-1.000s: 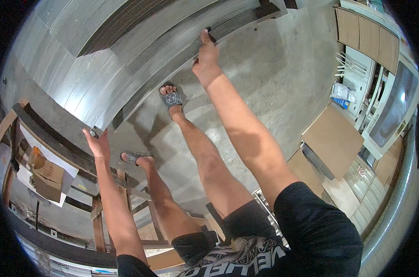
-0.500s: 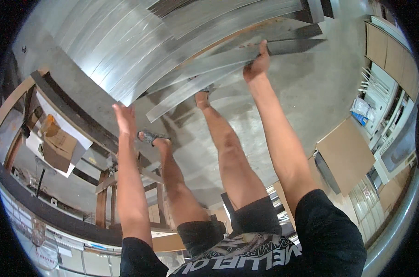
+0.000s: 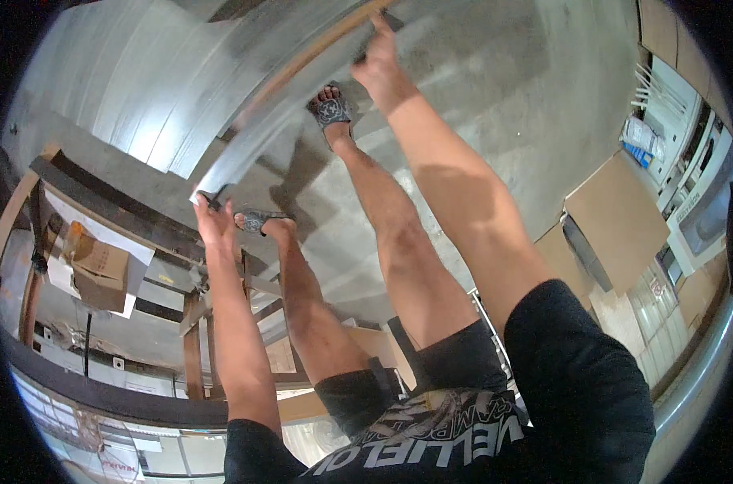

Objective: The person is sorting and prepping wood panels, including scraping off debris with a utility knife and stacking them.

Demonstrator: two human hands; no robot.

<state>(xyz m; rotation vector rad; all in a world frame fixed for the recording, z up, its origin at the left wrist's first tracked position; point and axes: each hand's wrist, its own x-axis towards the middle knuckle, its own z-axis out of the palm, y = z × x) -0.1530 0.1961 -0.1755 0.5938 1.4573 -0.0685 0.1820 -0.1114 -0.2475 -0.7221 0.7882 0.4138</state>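
Observation:
A long grey plank (image 3: pixel 241 153), smeared by motion, stretches slantwise between my two hands. My left hand (image 3: pixel 214 224) grips its near left end, where a dark edge shows at the fingers. Toward the far end, my right hand (image 3: pixel 378 64) is closed on the plank with the thumb pointing away from me; its other fingers are partly hidden. Just beyond lies a spread of grey planks (image 3: pixel 152 85) side by side on the floor, with a brown edge strip (image 3: pixel 306 58) running along beside the held plank.
A dark-framed wooden stand (image 3: pixel 112 198) on the left holds an open cardboard box (image 3: pixel 100 270). My sandalled feet (image 3: pixel 330 109) stand on the concrete floor (image 3: pixel 495 105) close to the planks. At right are a large cardboard sheet (image 3: pixel 616 222) and a white rack (image 3: pixel 665 121).
My right hand has swung left and farther away with its end of the plank. The left fingers, outstretched before, have closed on the near end. The view has shifted slightly.

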